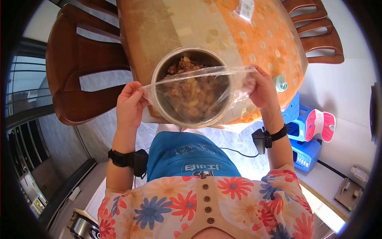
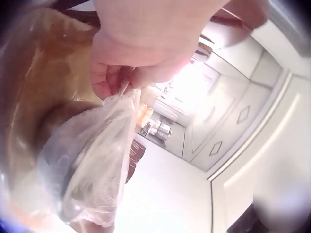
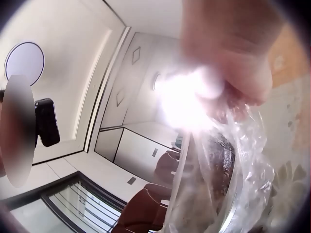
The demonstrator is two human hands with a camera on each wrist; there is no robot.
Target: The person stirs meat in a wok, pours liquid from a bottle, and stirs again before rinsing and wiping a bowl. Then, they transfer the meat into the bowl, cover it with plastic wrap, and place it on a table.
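Note:
A round steel bowl (image 1: 154, 73) stands near the front edge of the table, holding brown chunky food (image 1: 185, 65) with yellowish pieces. Clear plastic film (image 1: 213, 93) is stretched across its near part, and the far part of the food lies uncovered. At the film's left end, my left hand (image 1: 130, 101) pinches the edge between thumb and fingers. My right hand (image 1: 263, 89) grips the opposite end, where the plastic bunches up. Thin folds of the film (image 2: 99, 160) hang below the fingers in the left wrist view. Crumpled film (image 3: 248, 160) shows under the hand in the right wrist view.
The table (image 1: 211, 28) has a patterned orange and beige cover. A pale green bottle (image 1: 281, 84) stands at its right edge, and a small clear packet (image 1: 245, 9) lies at the far side. Wooden chairs (image 1: 63, 59) flank it. Blue plastic stools (image 1: 304, 155) sit on the right.

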